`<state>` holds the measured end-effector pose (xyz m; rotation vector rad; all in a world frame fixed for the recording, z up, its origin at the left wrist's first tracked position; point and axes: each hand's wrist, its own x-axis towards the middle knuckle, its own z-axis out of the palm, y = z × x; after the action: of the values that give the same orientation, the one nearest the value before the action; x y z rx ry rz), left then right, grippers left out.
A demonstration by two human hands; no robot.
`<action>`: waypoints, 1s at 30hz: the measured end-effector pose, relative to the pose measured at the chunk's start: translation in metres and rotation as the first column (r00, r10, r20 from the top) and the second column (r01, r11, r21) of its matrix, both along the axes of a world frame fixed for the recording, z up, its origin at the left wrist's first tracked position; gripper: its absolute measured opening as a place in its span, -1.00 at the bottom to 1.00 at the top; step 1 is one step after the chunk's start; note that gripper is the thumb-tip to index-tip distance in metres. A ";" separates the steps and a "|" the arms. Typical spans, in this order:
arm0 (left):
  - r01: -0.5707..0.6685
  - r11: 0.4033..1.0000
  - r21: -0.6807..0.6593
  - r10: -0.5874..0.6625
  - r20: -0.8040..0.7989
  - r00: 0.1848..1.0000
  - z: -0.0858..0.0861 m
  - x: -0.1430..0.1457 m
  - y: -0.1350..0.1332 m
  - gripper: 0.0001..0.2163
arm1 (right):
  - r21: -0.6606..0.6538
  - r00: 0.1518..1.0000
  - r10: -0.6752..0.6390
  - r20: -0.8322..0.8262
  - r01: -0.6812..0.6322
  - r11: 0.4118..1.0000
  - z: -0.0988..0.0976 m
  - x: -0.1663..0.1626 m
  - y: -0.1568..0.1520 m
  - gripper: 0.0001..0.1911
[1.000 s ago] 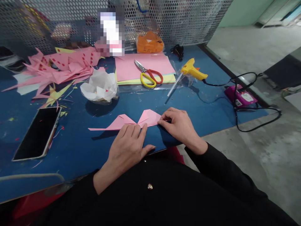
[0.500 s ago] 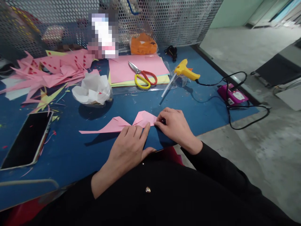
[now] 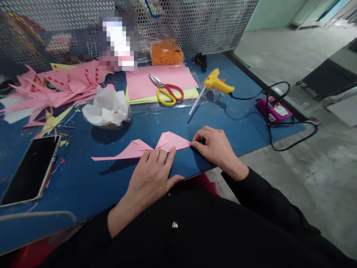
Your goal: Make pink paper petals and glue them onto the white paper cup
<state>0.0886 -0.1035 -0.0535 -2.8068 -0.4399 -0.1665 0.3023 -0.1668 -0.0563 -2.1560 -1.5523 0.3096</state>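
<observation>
A folded pink paper (image 3: pixel 173 142) lies near the front edge of the blue table, with two raised peaks and a long thin tail pointing left. My left hand (image 3: pixel 152 169) rests flat along its lower edge, fingers stretched out and thumb apart. At the paper's right tip, my right hand (image 3: pixel 213 146) pinches the point between thumb and forefinger. Beyond the paper lie scissors (image 3: pixel 167 93) with one red and one yellow handle, on a stack of pink and yellow sheets (image 3: pixel 136 83). A yellow glue gun (image 3: pixel 219 82) with a clear glue stick lies to their right.
A phone (image 3: pixel 30 167) lies at the left. Behind it are pink paper cutouts (image 3: pixel 69 83) and a white paper-lined bowl (image 3: pixel 107 108). A purple power strip (image 3: pixel 273 109) with a looping black cable sits near the right edge. A perforated metal panel (image 3: pixel 189 22) stands behind, near an orange bag (image 3: pixel 166 54).
My right hand has slid to the right along the paper, out to its pointed tip, uncovering more of the paper. My left hand stays pressed on the lower edge. The view has shifted slightly.
</observation>
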 end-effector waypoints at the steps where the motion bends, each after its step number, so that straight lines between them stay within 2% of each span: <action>1: -0.004 1.000 -0.002 0.004 0.001 1.000 0.000 0.000 0.000 -0.31 | -0.004 1.000 0.000 0.010 0.000 1.000 0.000 0.000 0.000 -0.87; 7: -0.018 1.000 -0.019 0.018 0.007 1.000 -0.003 -0.001 0.000 -0.33 | 0.014 0.998 -0.046 0.031 0.045 0.999 -0.002 0.003 0.001 -0.85; 12: -0.028 0.999 -0.024 0.028 0.005 1.000 -0.003 -0.001 -0.001 -0.32 | 0.059 0.996 -0.086 0.036 0.084 0.995 -0.006 0.009 -0.010 -0.86; 15: -0.030 0.999 -0.014 0.030 -0.011 0.999 -0.002 0.000 -0.002 -0.31 | 0.157 0.979 -0.155 0.129 0.135 0.978 -0.004 0.002 -0.022 -0.95; 16: -0.033 0.999 -0.012 0.033 -0.017 0.999 -0.001 0.000 -0.002 -0.30 | 0.209 0.975 -0.145 0.167 0.109 0.972 -0.003 -0.003 -0.025 -0.87; 18: -0.036 0.999 -0.012 0.036 -0.018 0.999 0.000 0.001 -0.002 -0.31 | 0.285 0.972 0.005 0.235 -0.074 0.955 -0.004 -0.016 -0.031 -0.74; 20: -0.035 0.999 -0.021 0.035 -0.011 0.999 0.000 0.000 -0.002 -0.37 | 0.278 0.927 0.250 0.279 -0.327 0.903 -0.009 -0.030 -0.032 -0.65; 22: -0.020 0.999 -0.040 0.020 0.013 1.000 -0.001 -0.001 -0.002 -0.45 | 0.231 0.868 0.403 0.289 -0.472 0.851 -0.017 -0.043 -0.031 -0.56; 26: 0.025 0.999 -0.036 -0.020 0.144 0.989 -0.007 -0.011 0.000 -0.46 | 0.184 0.845 0.440 0.304 -0.505 0.843 -0.031 -0.053 -0.027 -0.42; 30: 0.045 0.998 -0.047 -0.033 0.220 0.975 -0.013 -0.020 0.002 -0.47 | 0.146 0.810 0.450 0.377 -0.531 0.834 -0.029 -0.055 -0.027 -0.39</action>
<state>0.0688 -0.1019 -0.0665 -2.8608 -0.4441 -0.4838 0.2475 -0.1934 -0.0850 -1.6371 -2.2147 -0.0936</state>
